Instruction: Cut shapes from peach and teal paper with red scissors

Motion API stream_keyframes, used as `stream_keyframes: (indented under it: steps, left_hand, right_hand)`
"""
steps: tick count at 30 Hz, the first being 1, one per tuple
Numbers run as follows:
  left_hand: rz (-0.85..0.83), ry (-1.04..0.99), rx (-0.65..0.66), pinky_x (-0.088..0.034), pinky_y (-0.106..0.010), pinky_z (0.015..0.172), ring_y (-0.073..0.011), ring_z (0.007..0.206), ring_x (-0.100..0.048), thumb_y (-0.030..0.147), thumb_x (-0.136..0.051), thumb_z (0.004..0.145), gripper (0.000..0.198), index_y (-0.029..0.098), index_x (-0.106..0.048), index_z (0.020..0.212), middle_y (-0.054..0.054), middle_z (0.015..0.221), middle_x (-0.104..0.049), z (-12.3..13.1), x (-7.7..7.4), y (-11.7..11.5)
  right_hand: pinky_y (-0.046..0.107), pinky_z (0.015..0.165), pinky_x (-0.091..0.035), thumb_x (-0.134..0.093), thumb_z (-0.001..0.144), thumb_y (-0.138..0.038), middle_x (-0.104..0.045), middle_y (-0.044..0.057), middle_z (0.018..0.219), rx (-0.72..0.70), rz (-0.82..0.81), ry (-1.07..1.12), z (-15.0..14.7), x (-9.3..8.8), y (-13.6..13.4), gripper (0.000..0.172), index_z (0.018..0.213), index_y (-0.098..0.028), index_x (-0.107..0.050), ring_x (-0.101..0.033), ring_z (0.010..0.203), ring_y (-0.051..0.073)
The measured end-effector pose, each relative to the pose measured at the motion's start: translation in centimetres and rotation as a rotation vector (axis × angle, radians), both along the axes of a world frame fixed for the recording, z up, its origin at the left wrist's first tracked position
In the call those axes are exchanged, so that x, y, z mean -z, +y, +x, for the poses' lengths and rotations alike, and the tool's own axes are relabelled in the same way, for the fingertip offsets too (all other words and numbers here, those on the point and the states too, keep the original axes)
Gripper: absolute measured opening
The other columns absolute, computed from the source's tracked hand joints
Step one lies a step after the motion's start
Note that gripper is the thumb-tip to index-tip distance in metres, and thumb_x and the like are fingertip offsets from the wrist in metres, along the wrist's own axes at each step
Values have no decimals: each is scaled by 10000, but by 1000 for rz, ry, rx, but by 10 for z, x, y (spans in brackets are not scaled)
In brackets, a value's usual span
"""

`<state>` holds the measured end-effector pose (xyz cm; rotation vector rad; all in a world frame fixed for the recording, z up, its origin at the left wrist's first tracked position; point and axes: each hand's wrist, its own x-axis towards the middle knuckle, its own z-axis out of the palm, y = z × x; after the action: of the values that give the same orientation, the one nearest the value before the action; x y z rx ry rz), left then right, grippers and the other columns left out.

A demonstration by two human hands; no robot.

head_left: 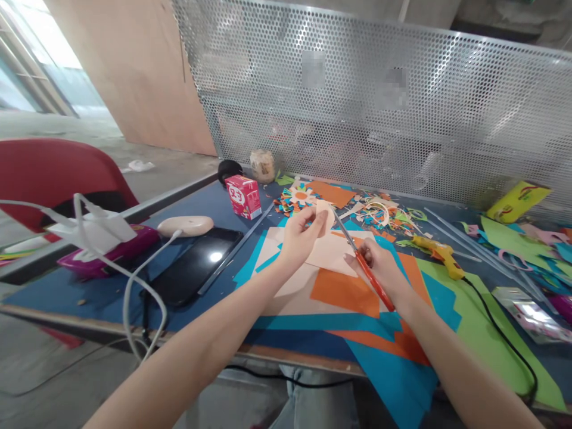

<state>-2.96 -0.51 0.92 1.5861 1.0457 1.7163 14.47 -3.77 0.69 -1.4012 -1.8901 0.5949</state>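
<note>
Between the fingers of my left hand (304,233) is a small piece of pale peach paper (325,218), held up over the table. My right hand (376,268) grips a pair of scissors with red-orange handles (372,279), whose blades point up and left to the edge of that paper. Whether the blades touch the paper is hard to tell. Below both hands lie sheets of peach paper (290,292), an orange piece (346,291) and blue sheets (313,322). A flower-like paper cutout with an orange centre (301,196) rests just beyond my left hand.
Paper scraps (388,214) cover the table's back. A yellow glue gun (440,253) with a black cord lies right, on green paper (487,322). Left are a black phone (194,265), a pink box (243,196) and a purple power strip (111,250). A perforated metal panel (357,137) stands behind.
</note>
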Motion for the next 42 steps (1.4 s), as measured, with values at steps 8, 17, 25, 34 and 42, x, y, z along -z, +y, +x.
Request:
stream_keyframes:
  steps: [8,17,25,34,42]
  left_hand:
    - [46,36,8,-264,-247,506,-95,542,-301,375,-542,841,379,197,-353,564,41,562,-323,1,-1,-1]
    - [37,3,20,-249,-249,496,-97,543,-298,472,-575,824,436,194,-365,561,38,557,-330,1,1,1]
    - [27,-49,22,-228,-265,486,-94,511,-252,682,-527,791,570,202,-334,552,45,545,-273,2,-4,-1]
    - [12,-23,37,-207,-272,460,-89,477,-255,732,-520,763,600,204,-331,548,48,516,-292,2,-4,-3]
    - [32,31,18,-211,-272,465,-87,468,-278,667,-478,839,561,205,-339,552,48,501,-318,1,-2,-4]
  right_hand:
    - [254,454,-275,-540,698,-730,-353,-79,499,7,1,-2,1,1,0,510,657,-257,-354,-315,478,114]
    - [262,463,-302,-556,688,-739,-393,-54,549,-10,-9,36,0,-3,-2,526,632,-252,-365,-368,486,115]
    - [256,436,-268,-572,666,-742,-356,-72,517,-6,-20,53,-2,-5,-4,530,626,-257,-363,-326,466,106]
    - [244,422,-234,-577,675,-724,-344,-86,478,-23,-16,33,0,-4,-3,516,642,-259,-354,-293,447,100]
    - [250,428,-267,-550,687,-743,-364,-80,484,-19,-11,12,-1,-3,-2,520,651,-259,-362,-328,442,106]
